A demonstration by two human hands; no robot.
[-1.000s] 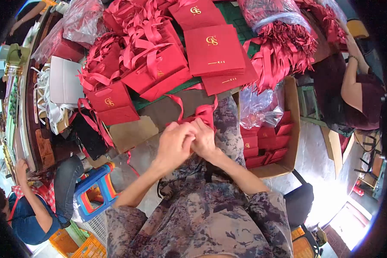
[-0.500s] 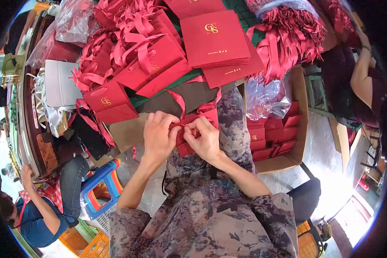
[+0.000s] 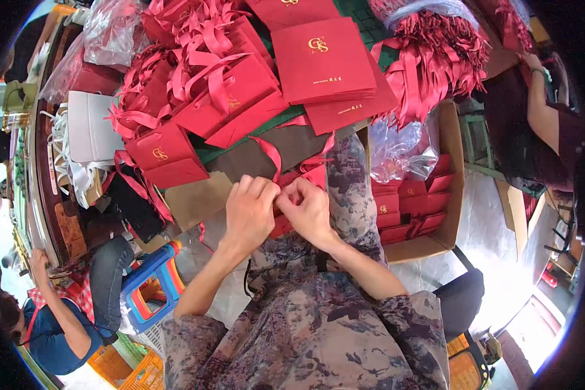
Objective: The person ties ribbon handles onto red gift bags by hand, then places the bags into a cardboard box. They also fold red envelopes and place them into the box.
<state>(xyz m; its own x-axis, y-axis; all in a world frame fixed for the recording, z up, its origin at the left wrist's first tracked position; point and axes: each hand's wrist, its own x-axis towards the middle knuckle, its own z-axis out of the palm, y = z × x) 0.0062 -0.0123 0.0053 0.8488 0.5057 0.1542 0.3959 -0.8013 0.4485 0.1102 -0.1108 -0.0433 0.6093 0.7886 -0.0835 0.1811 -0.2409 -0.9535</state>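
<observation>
My left hand (image 3: 251, 211) and my right hand (image 3: 306, 209) meet over a small red bag (image 3: 284, 227), mostly hidden under them, at my lap. Both are closed, fingertips pinched close together; what the left one pinches is hidden, and so is what lies between the right fingertips. A red ribbon (image 3: 266, 155) loops up beyond my hands, and another ribbon end stands up to its right. Past them, red bags with ribbon handles (image 3: 231, 97) pile up, beside a stack of flat red bags with gold print (image 3: 325, 62).
At the right an open cardboard box (image 3: 454, 188) holds red bags and clear plastic. Above it hangs a bundle of red ribbons (image 3: 429, 78). White bags (image 3: 94, 127) lie at the left, near a blue stool (image 3: 131, 296). One person (image 3: 62, 331) sits lower left; another (image 3: 539, 123) is upper right.
My left hand has turned over and moved right, its fingers now closed against my right hand. More of the small bag is covered. The upper right person's arm has shifted.
</observation>
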